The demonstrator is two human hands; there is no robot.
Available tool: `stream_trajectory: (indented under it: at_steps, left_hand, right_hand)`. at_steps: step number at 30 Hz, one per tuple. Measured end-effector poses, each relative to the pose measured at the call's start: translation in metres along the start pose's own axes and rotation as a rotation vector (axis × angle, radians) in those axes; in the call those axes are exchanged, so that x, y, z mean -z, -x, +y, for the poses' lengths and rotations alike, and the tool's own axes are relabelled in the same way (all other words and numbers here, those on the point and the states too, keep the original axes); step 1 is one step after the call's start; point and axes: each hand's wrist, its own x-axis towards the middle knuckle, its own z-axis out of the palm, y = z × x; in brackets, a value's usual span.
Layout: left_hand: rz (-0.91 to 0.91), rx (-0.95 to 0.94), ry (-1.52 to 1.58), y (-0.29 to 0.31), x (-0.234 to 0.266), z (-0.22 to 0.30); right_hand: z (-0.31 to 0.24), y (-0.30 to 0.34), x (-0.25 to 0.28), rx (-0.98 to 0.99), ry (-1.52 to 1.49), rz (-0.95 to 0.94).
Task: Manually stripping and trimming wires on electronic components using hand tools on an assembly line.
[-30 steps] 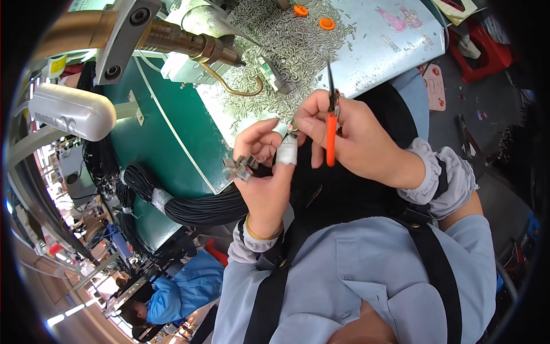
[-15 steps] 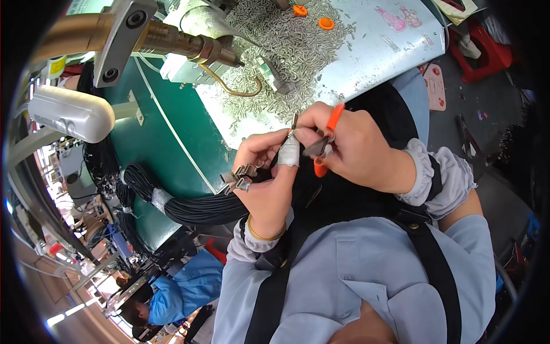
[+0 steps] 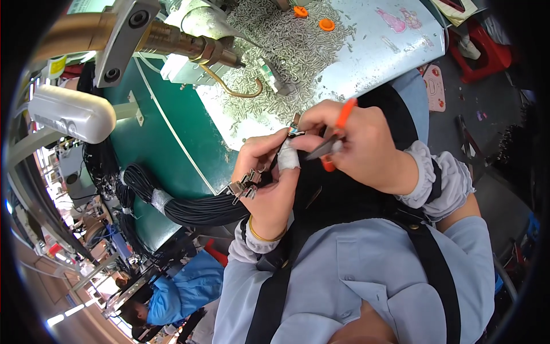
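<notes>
My left hand, its thumb wrapped in white tape, is closed around black cables. Several of their metal connector ends stick out beside the palm. At its fingertips it pinches one cable end with small coloured wires and a metal tip. My right hand grips orange-handled scissors in the palm, blades pointing left. Its thumb and index finger meet at the same cable end. The fingers partly hide the wires. A thick black cable bundle runs left from beneath my left hand.
Small metal pieces lie heaped on a white board ahead, with an orange cap among them. A brass-coloured machine part overhangs the green table. A red stool stands far right; a person in blue sits lower left.
My right hand has shifted slightly right, and the scissors have swung with it. More of the coloured wires shows at the cable end. The connectors beside my left palm have turned a little.
</notes>
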Motion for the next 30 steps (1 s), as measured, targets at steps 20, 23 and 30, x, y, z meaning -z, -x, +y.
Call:
stream_trajectory:
  at_steps: [20, 23, 30]
  left_hand:
    - [-0.019, -0.253, -0.22, -0.001, -0.001, -0.009]
    - [-0.012, -0.27, -0.21, 0.001, -0.002, -0.01]
    - [0.034, -0.137, -0.071, -0.002, -0.009, 0.001]
  right_hand:
    - [-0.007, 0.004, -0.002, -0.213, -0.191, -0.033]
    - [-0.008, 0.005, -0.003, -0.147, -0.075, -0.036]
    - [-0.009, 0.002, 0.0, -0.208, -0.155, -0.047]
